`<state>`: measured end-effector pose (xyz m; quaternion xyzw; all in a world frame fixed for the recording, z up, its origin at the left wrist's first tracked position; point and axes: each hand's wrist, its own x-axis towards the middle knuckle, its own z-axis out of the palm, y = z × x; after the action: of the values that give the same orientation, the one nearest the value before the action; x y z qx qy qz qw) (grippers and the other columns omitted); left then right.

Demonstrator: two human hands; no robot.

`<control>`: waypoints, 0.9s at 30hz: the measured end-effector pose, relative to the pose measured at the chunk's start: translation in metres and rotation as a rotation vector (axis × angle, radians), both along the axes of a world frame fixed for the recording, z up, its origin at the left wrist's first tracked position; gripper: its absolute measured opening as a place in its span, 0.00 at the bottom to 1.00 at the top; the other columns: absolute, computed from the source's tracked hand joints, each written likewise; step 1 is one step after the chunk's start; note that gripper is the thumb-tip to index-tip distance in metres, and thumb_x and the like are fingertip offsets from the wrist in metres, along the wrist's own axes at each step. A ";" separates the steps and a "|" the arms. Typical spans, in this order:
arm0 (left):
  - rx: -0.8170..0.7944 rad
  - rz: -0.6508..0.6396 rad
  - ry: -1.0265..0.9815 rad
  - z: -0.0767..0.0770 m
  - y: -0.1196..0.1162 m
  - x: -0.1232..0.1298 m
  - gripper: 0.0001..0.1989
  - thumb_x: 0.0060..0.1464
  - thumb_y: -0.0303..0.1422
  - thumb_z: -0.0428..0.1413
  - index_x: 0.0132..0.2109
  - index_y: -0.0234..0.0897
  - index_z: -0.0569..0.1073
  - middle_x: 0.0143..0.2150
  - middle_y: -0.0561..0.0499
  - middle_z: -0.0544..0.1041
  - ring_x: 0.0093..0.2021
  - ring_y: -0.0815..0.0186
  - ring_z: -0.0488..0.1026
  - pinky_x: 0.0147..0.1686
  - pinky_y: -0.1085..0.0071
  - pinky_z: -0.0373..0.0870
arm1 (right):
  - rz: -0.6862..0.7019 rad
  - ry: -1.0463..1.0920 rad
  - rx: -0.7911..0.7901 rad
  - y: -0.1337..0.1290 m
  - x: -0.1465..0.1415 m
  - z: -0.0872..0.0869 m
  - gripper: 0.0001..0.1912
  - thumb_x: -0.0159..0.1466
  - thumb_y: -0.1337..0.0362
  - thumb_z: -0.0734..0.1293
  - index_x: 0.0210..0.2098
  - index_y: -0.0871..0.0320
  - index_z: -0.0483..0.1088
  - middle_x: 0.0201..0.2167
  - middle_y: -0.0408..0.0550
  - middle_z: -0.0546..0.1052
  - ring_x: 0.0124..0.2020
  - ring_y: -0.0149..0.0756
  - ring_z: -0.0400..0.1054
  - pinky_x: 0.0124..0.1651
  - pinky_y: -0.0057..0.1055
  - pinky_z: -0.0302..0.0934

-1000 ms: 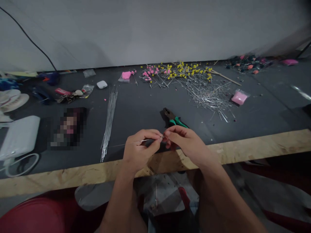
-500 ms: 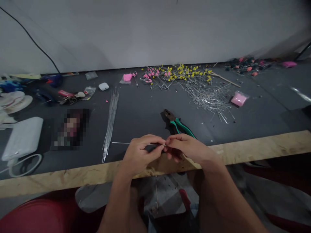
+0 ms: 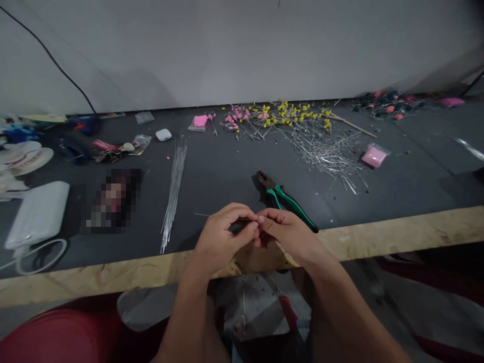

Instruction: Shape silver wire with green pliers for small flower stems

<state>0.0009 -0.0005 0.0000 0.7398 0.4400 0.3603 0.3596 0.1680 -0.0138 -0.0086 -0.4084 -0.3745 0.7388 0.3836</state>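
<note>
Near the table's front edge, my left hand (image 3: 229, 233) pinches a thin wire (image 3: 202, 215), whose free end sticks out to the left. My right hand (image 3: 282, 229) is closed at the wire's other end, its fingertips touching those of my left hand. What lies between the fingertips is too small to make out. Green-handled pliers (image 3: 285, 199) rest on the table just behind my right hand. A bundle of straight wires (image 3: 174, 194) lies left of my left hand.
Behind are pink and yellow flower-tipped wires (image 3: 282, 113), loose wires (image 3: 325, 154) and a pink packet (image 3: 375, 155). To the left are a white case (image 3: 163, 134), keys (image 3: 113, 151), a blurred dark object (image 3: 113, 199) and a white power bank (image 3: 40, 214). A wooden strip (image 3: 397, 229) edges the table.
The wire's free end has shifted right and slightly up. My left hand has moved slightly right, and more of the pliers' handles shows beside my right hand.
</note>
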 end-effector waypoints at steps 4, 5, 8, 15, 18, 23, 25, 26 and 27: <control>0.001 0.080 -0.053 -0.002 -0.003 0.006 0.03 0.51 0.28 0.56 0.34 0.39 0.74 0.36 0.50 0.75 0.32 0.69 0.74 0.33 0.74 0.71 | -0.099 0.041 0.001 -0.004 -0.009 0.001 0.14 0.58 0.53 0.69 0.29 0.59 0.70 0.21 0.40 0.73 0.22 0.28 0.67 0.30 0.29 0.63; 0.000 0.103 -0.073 -0.003 -0.004 0.008 0.03 0.51 0.27 0.56 0.34 0.39 0.73 0.36 0.50 0.75 0.31 0.69 0.73 0.32 0.74 0.71 | -0.124 0.040 0.002 -0.005 -0.011 0.002 0.14 0.57 0.53 0.69 0.29 0.59 0.70 0.21 0.40 0.73 0.22 0.28 0.67 0.31 0.29 0.63; 0.048 0.194 -0.113 -0.010 -0.005 0.015 0.05 0.49 0.25 0.55 0.34 0.39 0.72 0.36 0.51 0.75 0.31 0.68 0.73 0.33 0.72 0.72 | -0.203 0.017 0.007 -0.007 -0.017 0.002 0.12 0.57 0.54 0.69 0.29 0.57 0.71 0.22 0.40 0.73 0.24 0.29 0.67 0.33 0.29 0.64; 0.164 0.278 -0.188 -0.012 -0.006 0.025 0.04 0.50 0.26 0.55 0.35 0.39 0.71 0.35 0.50 0.75 0.36 0.67 0.73 0.37 0.71 0.70 | -0.321 0.003 0.073 -0.012 -0.024 -0.002 0.11 0.59 0.54 0.67 0.32 0.55 0.74 0.26 0.42 0.75 0.29 0.32 0.69 0.37 0.31 0.66; 0.126 0.281 -0.240 -0.011 -0.006 0.025 0.04 0.51 0.26 0.55 0.35 0.39 0.72 0.35 0.50 0.76 0.35 0.68 0.73 0.36 0.72 0.71 | -0.308 0.021 0.089 -0.013 -0.024 -0.001 0.11 0.60 0.55 0.67 0.34 0.55 0.74 0.26 0.42 0.75 0.29 0.31 0.70 0.37 0.32 0.67; 0.030 0.266 -0.310 -0.010 -0.007 0.024 0.03 0.53 0.28 0.56 0.36 0.39 0.73 0.37 0.51 0.76 0.34 0.69 0.74 0.34 0.74 0.72 | -0.289 0.005 0.104 -0.012 -0.021 0.005 0.11 0.60 0.55 0.67 0.33 0.55 0.74 0.25 0.41 0.76 0.26 0.30 0.70 0.35 0.31 0.68; -0.013 0.272 -0.332 -0.009 -0.007 0.022 0.03 0.53 0.29 0.57 0.36 0.39 0.74 0.37 0.51 0.76 0.33 0.69 0.74 0.31 0.75 0.73 | -0.243 0.006 0.101 -0.010 -0.017 0.006 0.11 0.61 0.55 0.66 0.34 0.56 0.74 0.25 0.42 0.76 0.26 0.30 0.71 0.35 0.32 0.68; -0.032 0.270 -0.347 -0.009 -0.007 0.022 0.03 0.53 0.29 0.57 0.37 0.39 0.75 0.37 0.51 0.77 0.33 0.69 0.74 0.31 0.75 0.73 | -0.218 0.004 0.100 -0.009 -0.015 0.007 0.11 0.61 0.54 0.66 0.35 0.56 0.74 0.26 0.42 0.76 0.26 0.30 0.71 0.35 0.32 0.69; -0.048 0.264 -0.365 -0.009 -0.007 0.021 0.03 0.53 0.29 0.58 0.37 0.39 0.75 0.38 0.50 0.77 0.34 0.69 0.75 0.32 0.75 0.74 | -0.201 0.000 0.100 -0.008 -0.012 0.007 0.11 0.61 0.55 0.66 0.35 0.56 0.73 0.26 0.42 0.76 0.26 0.30 0.71 0.35 0.32 0.69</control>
<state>0.0217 -0.0077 -0.0087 0.5895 0.4690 0.5216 0.4006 0.1558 -0.0222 -0.0011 -0.4242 -0.3681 0.6769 0.4758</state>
